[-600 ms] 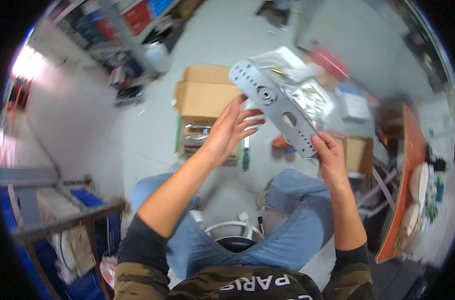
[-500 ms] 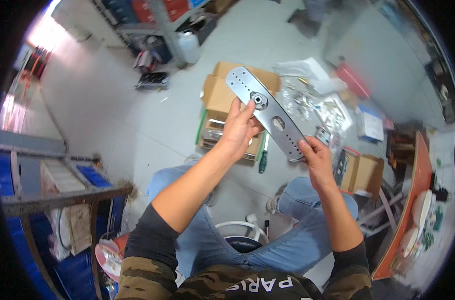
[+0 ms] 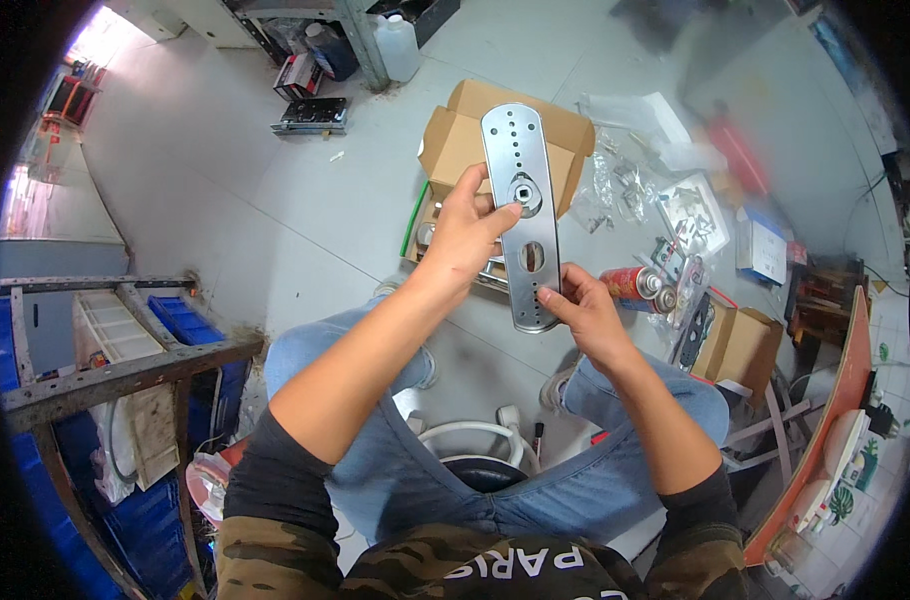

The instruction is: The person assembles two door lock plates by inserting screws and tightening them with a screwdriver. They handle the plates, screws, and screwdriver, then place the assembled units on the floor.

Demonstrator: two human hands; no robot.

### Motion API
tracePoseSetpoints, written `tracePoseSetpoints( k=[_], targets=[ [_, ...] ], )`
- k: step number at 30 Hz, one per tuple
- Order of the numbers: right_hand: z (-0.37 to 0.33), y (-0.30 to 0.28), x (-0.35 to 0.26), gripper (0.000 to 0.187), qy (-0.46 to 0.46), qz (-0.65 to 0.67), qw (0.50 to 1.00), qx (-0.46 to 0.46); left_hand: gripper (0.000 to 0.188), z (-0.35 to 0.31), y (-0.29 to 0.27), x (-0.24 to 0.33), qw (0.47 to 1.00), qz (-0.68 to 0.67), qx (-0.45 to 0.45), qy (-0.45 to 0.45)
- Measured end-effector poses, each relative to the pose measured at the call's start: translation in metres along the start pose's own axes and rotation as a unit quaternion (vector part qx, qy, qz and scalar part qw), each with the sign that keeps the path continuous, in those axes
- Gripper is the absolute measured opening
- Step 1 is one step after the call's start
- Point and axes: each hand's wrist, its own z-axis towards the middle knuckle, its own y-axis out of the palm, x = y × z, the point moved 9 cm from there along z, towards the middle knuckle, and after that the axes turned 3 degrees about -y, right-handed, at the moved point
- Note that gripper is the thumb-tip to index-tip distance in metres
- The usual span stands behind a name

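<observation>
A long silver metal door lock plate with rounded ends is held up in front of me, nearly upright in view. It has rows of small holes, a round hub with a square hole in its upper half, and a keyhole-shaped opening lower down. My left hand grips its left edge, thumb beside the hub. With thumb and fingers, my right hand pinches the lower right edge. Behind the plate an open cardboard box lies on the floor, partly hidden, with metal parts inside.
To the right lie clear plastic bags, a white tray of small parts, spray cans and a smaller open carton. A metal rack stands at left. A white jug is by the far shelf.
The plate has turned from a slant to nearly upright, its lower end swinging left. My right hand has moved left with it. Both hands keep hold, and the view has shifted slightly.
</observation>
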Motion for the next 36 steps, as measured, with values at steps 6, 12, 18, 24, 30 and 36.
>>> tracePoseSetpoints(
  k=[6,12,18,24,30,36],
  targets=[
    [-0.015,-0.009,0.008,0.023,0.008,0.036,0.999,-0.002,0.046,0.001,0.015,-0.015,0.999,-0.011,-0.02,-0.036],
    [-0.021,-0.016,0.008,0.017,0.018,0.068,0.997,0.017,0.044,0.001,0.023,-0.022,0.998,-0.011,-0.017,-0.063],
    [-0.019,-0.015,0.004,0.016,0.018,0.028,0.999,0.009,0.04,0.004,0.021,-0.031,0.995,-0.012,-0.02,-0.098],
    [-0.016,-0.013,0.007,0.019,0.05,0.113,0.992,0.035,0.047,-0.001,0.036,-0.034,0.992,-0.028,-0.089,-0.084],
    [-0.02,-0.05,-0.006,0.02,0.067,0.069,0.984,0.152,0.036,0.042,-0.02,-0.009,0.931,0.357,-0.001,0.076],
    [-0.027,-0.077,-0.021,0.027,0.042,0.101,0.972,0.21,0.022,0.087,-0.045,-0.12,0.631,0.768,0.008,0.109]
  ],
)
